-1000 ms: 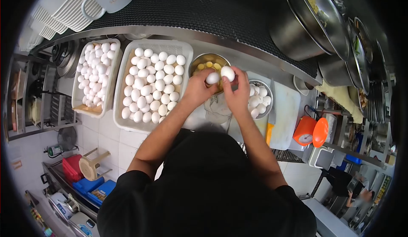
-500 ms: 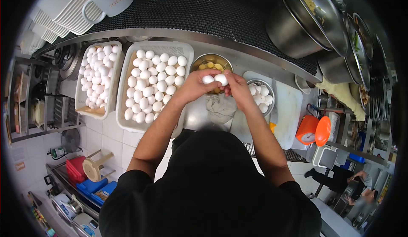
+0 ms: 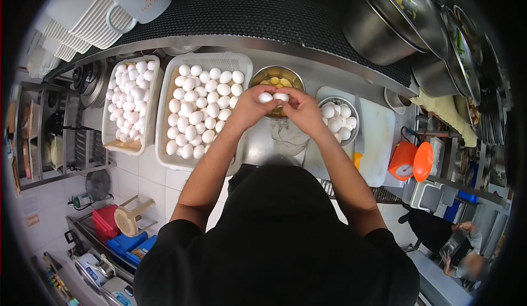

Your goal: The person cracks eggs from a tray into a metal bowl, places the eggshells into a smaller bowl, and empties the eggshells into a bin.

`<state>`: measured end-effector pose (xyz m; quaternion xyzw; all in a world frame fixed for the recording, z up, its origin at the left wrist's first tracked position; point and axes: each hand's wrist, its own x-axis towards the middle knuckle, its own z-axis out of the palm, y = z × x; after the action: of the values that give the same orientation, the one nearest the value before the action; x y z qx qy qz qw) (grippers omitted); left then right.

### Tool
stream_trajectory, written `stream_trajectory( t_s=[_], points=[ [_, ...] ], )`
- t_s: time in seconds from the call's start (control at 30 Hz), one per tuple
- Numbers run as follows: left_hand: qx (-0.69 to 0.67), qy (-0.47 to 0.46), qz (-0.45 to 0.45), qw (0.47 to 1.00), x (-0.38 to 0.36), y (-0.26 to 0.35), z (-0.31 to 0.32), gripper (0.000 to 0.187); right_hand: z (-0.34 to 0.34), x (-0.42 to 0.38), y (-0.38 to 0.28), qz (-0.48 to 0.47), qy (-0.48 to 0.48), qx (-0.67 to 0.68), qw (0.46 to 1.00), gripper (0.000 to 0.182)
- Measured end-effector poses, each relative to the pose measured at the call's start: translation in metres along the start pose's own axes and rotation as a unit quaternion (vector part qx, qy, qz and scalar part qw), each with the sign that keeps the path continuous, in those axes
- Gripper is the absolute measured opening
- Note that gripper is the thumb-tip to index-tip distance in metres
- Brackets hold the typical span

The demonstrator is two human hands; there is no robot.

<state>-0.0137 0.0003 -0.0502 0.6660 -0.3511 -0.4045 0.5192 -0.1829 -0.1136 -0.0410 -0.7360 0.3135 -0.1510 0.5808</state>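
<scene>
Just over the near side of a steel bowl [image 3: 301,81] with yellow yolks [image 3: 276,81] in it, both my hands are close together. My left hand [image 3: 252,107] is closed around a white egg [image 3: 265,97]. A second white egg [image 3: 281,97] sits beside it, pinched by the fingers and thumb of my right hand [image 3: 303,111]. To the right of the hands, a smaller metal bowl [image 3: 355,110] holds white eggshells [image 3: 335,120]. Left of the hands, a white plastic crate [image 3: 164,86] is filled with whole eggs.
A second egg crate [image 3: 152,94] stands farther left. A crumpled cloth [image 3: 289,137] lies below the yolk bowl. On the right are a white cutting board [image 3: 379,141], a knife [image 3: 359,136] and an orange scale [image 3: 402,160]. A shelf edge [image 3: 307,52] runs overhead; another person [image 3: 461,240] is at lower right.
Both hands have shifted slightly up and left over the yolk bowl, still holding the two eggs. My right fingers now cover more of their egg. The view has shifted a little.
</scene>
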Motion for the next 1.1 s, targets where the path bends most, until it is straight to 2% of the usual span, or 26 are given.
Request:
stream_trajectory(
  t_s=[0.1, 0.3, 0.4, 0.5, 0.6, 0.7, 0.8, 0.87, 0.9, 1.0, 1.1],
  points=[
    [0.043, 0.002, -0.003, 0.999, -0.002, 0.003, -0.001, 0.042, 0.007, 0.001, 0.008, -0.029, 0.027, 0.037, 0.999, 0.036],
    [0.080, -0.008, 0.015, 0.997, -0.007, 0.007, -0.003, 0.044, 0.012, 0.001, 0.013, -0.048, 0.051, 0.020, 0.997, 0.036],
    [0.085, 0.015, 0.041, 0.995, -0.006, -0.001, 0.003, 0.046, 0.010, -0.002, 0.009, -0.045, 0.049, 0.004, 0.998, 0.035],
    [0.149, 0.041, 0.054, 0.987, -0.006, 0.000, 0.012, 0.042, 0.013, -0.001, 0.007, -0.065, 0.065, 0.007, 0.996, 0.033],
    [0.156, 0.071, 0.089, 0.981, -0.007, 0.001, 0.014, 0.042, 0.009, -0.002, -0.002, -0.058, 0.066, -0.028, 0.996, 0.035],
    [0.230, 0.077, 0.107, 0.964, -0.008, 0.005, 0.014, 0.044, 0.003, 0.000, -0.008, -0.155, 0.075, -0.104, 0.979, 0.037],
    [0.347, 0.113, 0.146, 0.920, -0.012, 0.010, 0.010, 0.046, -0.004, 0.004, 0.000, -0.201, 0.087, -0.271, 0.937, 0.037],
    [0.372, 0.096, 0.118, 0.916, -0.009, 0.007, 0.009, 0.047, -0.008, 0.004, 0.005, -0.182, 0.081, -0.298, 0.934, 0.037],
    [0.376, 0.101, 0.134, 0.912, -0.010, 0.009, 0.010, 0.046, -0.014, 0.003, 0.007, -0.171, 0.079, -0.313, 0.931, 0.037],
    [0.354, 0.077, 0.119, 0.924, -0.011, 0.015, 0.021, 0.046, -0.031, -0.014, -0.006, -0.143, 0.114, -0.276, 0.944, 0.037],
    [0.304, 0.014, 0.168, 0.938, -0.011, 0.022, 0.044, 0.044, -0.067, -0.039, -0.014, -0.116, 0.182, -0.297, 0.930, 0.038]
  ],
)
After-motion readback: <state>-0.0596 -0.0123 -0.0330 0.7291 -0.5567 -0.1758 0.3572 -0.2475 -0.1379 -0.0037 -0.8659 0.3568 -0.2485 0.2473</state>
